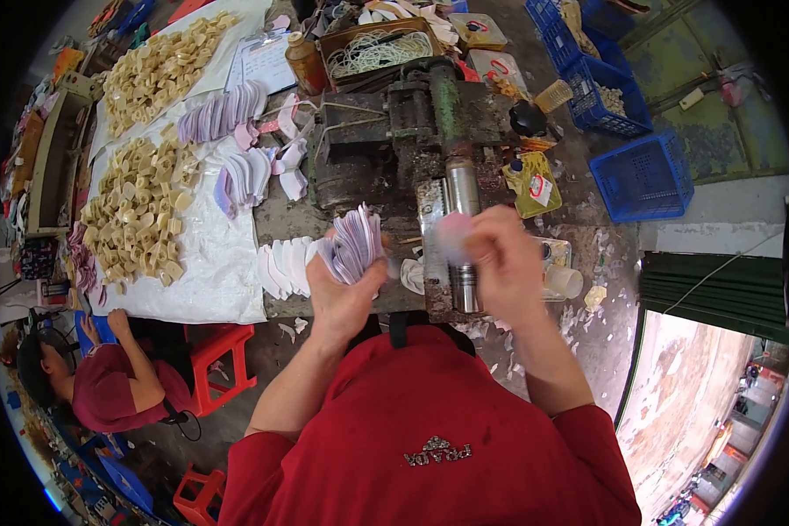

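My left hand (pixel 346 302) is closed around a thick fanned stack of thin curved pieces (pixel 356 244), white and light purple, held upright left of the machine. Between the fingers of my right hand (pixel 507 263) is a single pinkish-white piece (pixel 452 235), smeared by motion. It is in front of the shiny steel cylinder (pixel 463 188) of a dark, greasy machine (pixel 403 114); whether it touches the metal I cannot tell. A row of similar white curved pieces (pixel 285 267) lies on the bench beside my left hand. More stacks (pixel 223 114) lie farther left.
Heaps of small tan pieces (pixel 136 215) cover a white sheet (pixel 228 289) on the left. A brown bottle (pixel 304 63) and a box of white cord (pixel 381 51) stand behind. Blue crates (pixel 644 180) are at right. A seated person (pixel 118 381) works at lower left.
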A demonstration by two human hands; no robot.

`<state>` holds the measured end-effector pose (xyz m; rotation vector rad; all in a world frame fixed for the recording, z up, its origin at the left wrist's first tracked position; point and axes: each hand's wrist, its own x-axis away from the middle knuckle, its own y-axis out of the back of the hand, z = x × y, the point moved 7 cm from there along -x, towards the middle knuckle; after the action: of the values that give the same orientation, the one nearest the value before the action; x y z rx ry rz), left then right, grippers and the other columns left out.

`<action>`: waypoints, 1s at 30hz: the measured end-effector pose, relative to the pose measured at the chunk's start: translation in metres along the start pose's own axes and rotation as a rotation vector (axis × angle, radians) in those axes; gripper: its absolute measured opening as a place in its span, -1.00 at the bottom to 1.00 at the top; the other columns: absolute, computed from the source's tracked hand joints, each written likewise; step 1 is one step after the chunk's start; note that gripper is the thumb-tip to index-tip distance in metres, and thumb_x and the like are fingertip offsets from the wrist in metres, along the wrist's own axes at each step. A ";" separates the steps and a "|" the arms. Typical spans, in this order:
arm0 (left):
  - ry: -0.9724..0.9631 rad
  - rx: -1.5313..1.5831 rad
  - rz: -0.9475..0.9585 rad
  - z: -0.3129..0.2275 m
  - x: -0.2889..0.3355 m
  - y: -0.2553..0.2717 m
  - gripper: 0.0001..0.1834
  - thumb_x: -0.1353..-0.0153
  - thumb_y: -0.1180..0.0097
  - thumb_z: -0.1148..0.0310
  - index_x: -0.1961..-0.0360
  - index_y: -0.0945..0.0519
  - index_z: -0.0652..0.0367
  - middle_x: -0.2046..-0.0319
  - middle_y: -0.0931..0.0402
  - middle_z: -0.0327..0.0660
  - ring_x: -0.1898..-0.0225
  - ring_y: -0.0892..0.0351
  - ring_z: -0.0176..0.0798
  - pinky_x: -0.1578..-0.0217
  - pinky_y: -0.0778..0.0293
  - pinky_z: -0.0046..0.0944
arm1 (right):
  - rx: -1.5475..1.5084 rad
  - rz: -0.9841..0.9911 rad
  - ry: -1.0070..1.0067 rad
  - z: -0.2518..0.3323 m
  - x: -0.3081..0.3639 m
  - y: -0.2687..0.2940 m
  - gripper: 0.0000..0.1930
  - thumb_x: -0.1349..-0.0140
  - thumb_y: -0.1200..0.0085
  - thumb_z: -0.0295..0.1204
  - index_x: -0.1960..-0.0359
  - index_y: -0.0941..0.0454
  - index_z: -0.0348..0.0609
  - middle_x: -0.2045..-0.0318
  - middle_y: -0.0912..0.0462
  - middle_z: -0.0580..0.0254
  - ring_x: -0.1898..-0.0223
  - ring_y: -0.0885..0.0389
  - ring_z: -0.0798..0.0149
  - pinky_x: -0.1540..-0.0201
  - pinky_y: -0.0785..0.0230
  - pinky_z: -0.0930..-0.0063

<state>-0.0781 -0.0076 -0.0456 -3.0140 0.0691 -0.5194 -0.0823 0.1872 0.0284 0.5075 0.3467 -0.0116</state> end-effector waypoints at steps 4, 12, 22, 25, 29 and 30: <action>-0.208 -0.356 0.206 0.002 -0.004 -0.008 -0.40 0.11 -0.17 0.59 -0.07 -0.44 0.12 0.23 -0.54 -0.14 0.15 -0.56 -0.18 0.10 -0.47 -0.26 | 0.349 0.135 -0.136 -0.038 -0.011 0.054 -0.96 -0.12 0.00 -0.56 0.40 -0.44 -0.14 0.46 -0.54 0.19 0.32 -0.46 0.07 0.07 -0.22 0.23; -0.355 -0.726 0.436 -0.006 0.004 -0.057 -0.32 0.19 -0.19 0.55 -0.09 -0.40 0.15 -0.09 -0.29 -0.04 -0.01 -0.43 0.10 0.01 -0.41 -0.07 | 0.342 0.215 -0.178 -0.066 0.008 0.016 -0.94 -0.10 -0.07 -0.46 0.43 -0.47 -0.15 0.50 -0.51 0.17 0.31 -0.50 0.10 0.10 -0.17 0.24; -0.112 -0.490 0.143 0.022 -0.002 0.052 -0.44 0.21 -0.14 0.58 0.03 -0.48 0.25 0.00 -0.46 -0.09 -0.04 -0.47 -0.10 -0.06 -0.36 -0.25 | -0.013 -0.077 -0.393 -0.092 0.021 0.038 -0.76 -0.20 -0.11 -0.46 0.10 -0.47 -0.25 0.32 -0.57 0.30 0.28 -0.48 0.44 0.14 -0.35 0.54; -0.208 -0.363 0.348 0.023 0.007 0.027 -0.39 0.18 -0.15 0.57 -0.04 -0.42 0.26 -0.19 -0.33 -0.07 -0.16 -0.39 -0.16 -0.11 -0.31 -0.30 | -0.026 -0.082 -0.402 -0.088 0.020 0.034 -0.74 -0.22 -0.12 -0.43 0.09 -0.46 -0.25 0.30 -0.56 0.30 0.25 -0.47 0.45 0.11 -0.33 0.56; -0.231 -0.411 0.487 0.027 0.014 -0.028 -0.43 0.18 -0.19 0.50 0.01 -0.47 0.27 -0.14 -0.35 -0.04 -0.14 -0.41 -0.04 -0.12 -0.35 -0.21 | -0.094 -0.083 -0.398 -0.086 0.019 0.030 -0.75 -0.23 -0.12 -0.41 0.10 -0.46 -0.24 0.30 -0.55 0.32 0.25 -0.46 0.46 0.10 -0.32 0.57; -0.284 -0.485 0.498 0.029 0.016 -0.035 -0.42 0.18 -0.20 0.48 0.00 -0.47 0.27 -0.14 -0.35 -0.04 -0.13 -0.42 -0.04 -0.12 -0.36 -0.20 | -0.090 -0.092 -0.398 -0.087 0.019 0.031 -0.75 -0.23 -0.12 -0.41 0.10 -0.46 -0.24 0.30 -0.55 0.32 0.24 -0.46 0.46 0.10 -0.32 0.57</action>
<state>-0.0521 0.0280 -0.0644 -3.2869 1.0272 -0.0204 -0.0891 0.2574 -0.0341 0.3886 -0.0197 -0.1836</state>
